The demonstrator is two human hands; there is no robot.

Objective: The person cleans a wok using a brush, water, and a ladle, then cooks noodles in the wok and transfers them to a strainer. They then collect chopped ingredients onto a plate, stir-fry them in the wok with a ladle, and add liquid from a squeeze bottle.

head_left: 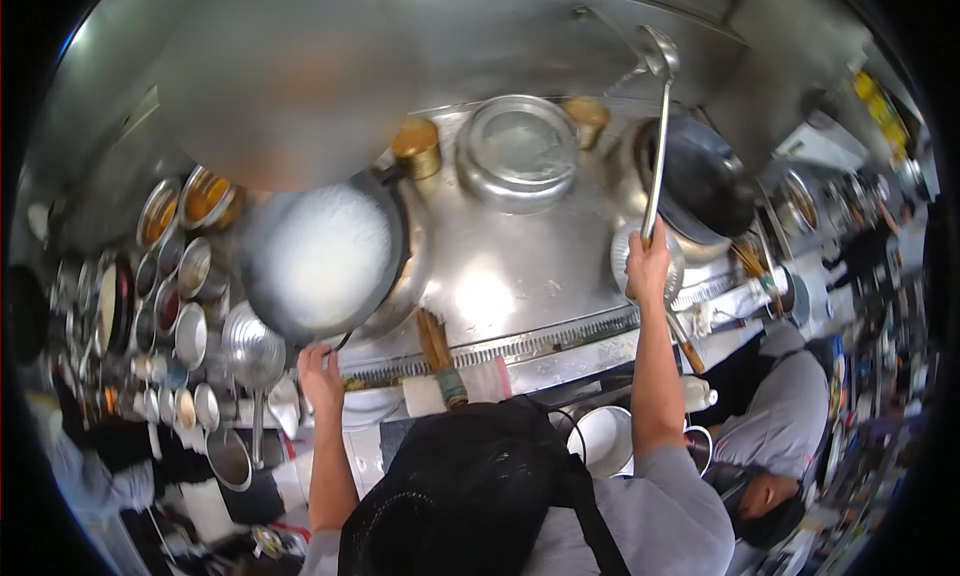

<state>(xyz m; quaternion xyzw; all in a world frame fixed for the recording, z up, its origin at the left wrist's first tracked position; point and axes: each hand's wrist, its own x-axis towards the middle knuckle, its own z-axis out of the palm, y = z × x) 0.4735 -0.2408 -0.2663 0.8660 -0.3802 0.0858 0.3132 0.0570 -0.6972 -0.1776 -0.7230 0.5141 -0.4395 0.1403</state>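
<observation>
My left hand (320, 378) is closed at the near edge of a dark wok (268, 294), by its small loop handle. The wok sits tilted on the left burner ring, and white, frothy-looking liquid (330, 241) fills much of it. My right hand (648, 259) grips a long-handled ladle (661, 136) near the end of its handle. The ladle's bowl is raised at the back wall, beside a thin tap (610, 26) with water splashing near it. Below my right hand lies a round perforated strainer (627, 261), partly covered by the hand.
A second dark wok (705, 181) rests on the right burner. Between the burners stands a metal pot (520, 151) of liquid. A bamboo brush (437, 346) lies at the front edge. Seasoning bowls (190, 334) and a skimmer (252, 346) crowd the left. A co-worker (780, 416) bends at the right.
</observation>
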